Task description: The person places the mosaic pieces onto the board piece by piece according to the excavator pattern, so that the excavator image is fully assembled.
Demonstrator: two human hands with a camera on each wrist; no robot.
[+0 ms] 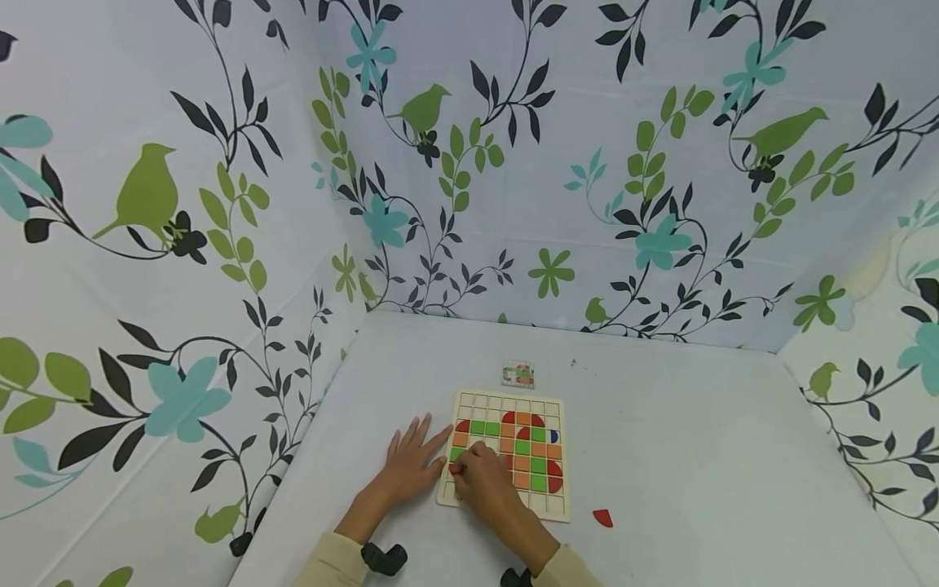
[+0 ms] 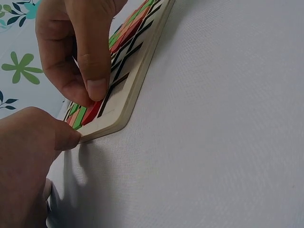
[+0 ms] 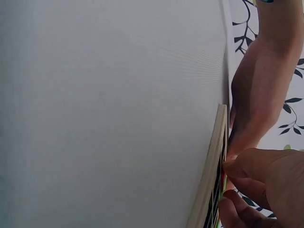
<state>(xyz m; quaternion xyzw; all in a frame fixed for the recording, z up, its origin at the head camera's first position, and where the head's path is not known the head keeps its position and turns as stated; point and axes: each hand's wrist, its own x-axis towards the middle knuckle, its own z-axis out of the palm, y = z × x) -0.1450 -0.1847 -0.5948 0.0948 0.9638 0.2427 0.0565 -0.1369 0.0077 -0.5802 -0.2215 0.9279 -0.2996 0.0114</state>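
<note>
A square wooden grid board [image 1: 506, 403] lies on the white table, its cells partly filled with red, orange and green pieces and one blue piece [image 1: 553, 436]. My right hand [image 1: 486, 481] is over the board's left part. Its thumb and finger pinch a red piece [image 2: 91, 113] with a curved edge, low against the board beside green and orange pieces. The fingers hide part of that piece. My left hand [image 1: 412, 465] rests on the table left of the board, fingers spread, with its thumb touching the board's edge in the left wrist view.
A loose red quarter-round piece [image 1: 602, 518] lies on the table right of the board. Behind the board is a small card [image 1: 517, 374] with a coloured grid pattern. Patterned cloth [image 1: 550, 273] hangs around the table [image 1: 697, 456].
</note>
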